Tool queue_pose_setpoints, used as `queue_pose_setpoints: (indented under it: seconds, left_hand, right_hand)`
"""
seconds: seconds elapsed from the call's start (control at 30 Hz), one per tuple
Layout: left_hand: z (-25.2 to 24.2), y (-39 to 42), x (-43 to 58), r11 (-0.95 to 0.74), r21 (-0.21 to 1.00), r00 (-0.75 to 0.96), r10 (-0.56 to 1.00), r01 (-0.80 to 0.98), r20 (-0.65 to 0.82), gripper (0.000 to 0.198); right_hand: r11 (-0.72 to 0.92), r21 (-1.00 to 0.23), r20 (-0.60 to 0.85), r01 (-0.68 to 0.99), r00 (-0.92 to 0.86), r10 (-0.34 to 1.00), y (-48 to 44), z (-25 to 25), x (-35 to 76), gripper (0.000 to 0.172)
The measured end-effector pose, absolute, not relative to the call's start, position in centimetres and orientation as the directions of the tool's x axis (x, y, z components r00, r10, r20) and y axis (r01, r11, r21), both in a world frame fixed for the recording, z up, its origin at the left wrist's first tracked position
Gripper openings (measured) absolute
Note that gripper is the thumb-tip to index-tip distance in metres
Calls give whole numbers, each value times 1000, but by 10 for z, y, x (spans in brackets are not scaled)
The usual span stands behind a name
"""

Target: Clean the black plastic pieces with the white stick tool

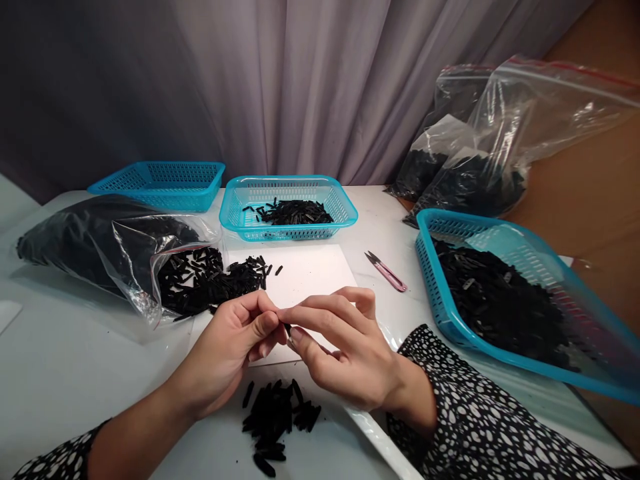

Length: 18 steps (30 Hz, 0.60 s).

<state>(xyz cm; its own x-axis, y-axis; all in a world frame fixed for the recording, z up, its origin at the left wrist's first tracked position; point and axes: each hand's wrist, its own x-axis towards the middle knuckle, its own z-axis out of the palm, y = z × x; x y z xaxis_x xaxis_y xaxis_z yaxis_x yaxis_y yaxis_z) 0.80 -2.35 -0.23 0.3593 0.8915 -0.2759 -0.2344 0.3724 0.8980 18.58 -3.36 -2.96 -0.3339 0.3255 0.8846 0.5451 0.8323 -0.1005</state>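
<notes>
Over a white sheet of paper [320,267], my two hands meet at the fingertips. A small black strip [287,328] shows between the thumb and fingers of my right hand [345,347], which is closed on it. My left hand [233,347] is pinched shut against the same spot; whatever its fingertips hold is hidden. Below the hands lies a small pile of black strips [273,413]. Beyond my left hand, more black strips [240,280] spill from an open clear plastic bag [115,247] lying on its side.
A blue basket [290,233] with some black strips stands at the back, beside another blue basket [185,200]. Pink thread snips [387,272] lie right of the paper. A large blue basket [450,327] full of black pieces and clear zip bags [480,173] are at right.
</notes>
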Motion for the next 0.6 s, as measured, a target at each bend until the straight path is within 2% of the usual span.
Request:
queue_pose_setpoints:
  seconds: [0.17,0.3,0.37,0.53,0.6]
  left_hand:
    - [-3,-25,10,278,938,304,930,-208,-208,38]
    - [-3,-23,9,205,965,262,952,-162,-158,33]
    - [-2,-21,8,168,976,245,961,-140,-130,30]
    - [-7,-18,3,102,992,235,969,-73,-83,24]
    - [-10,-18,2,100,994,241,966,-35,-89,21]
  right_hand:
    - [787,-202,861,582,-278,427,-34,-27,189,19]
    - [731,-519,778,443,-109,618,-30,-29,193,12]
    - [683,-633,716,366,-59,695,-30,-30,194,9]
    - [548,-790,544,275,-97,833,-35,-30,193,4]
    - [520,-815,504,254,-130,854,-37,-28,193,12]
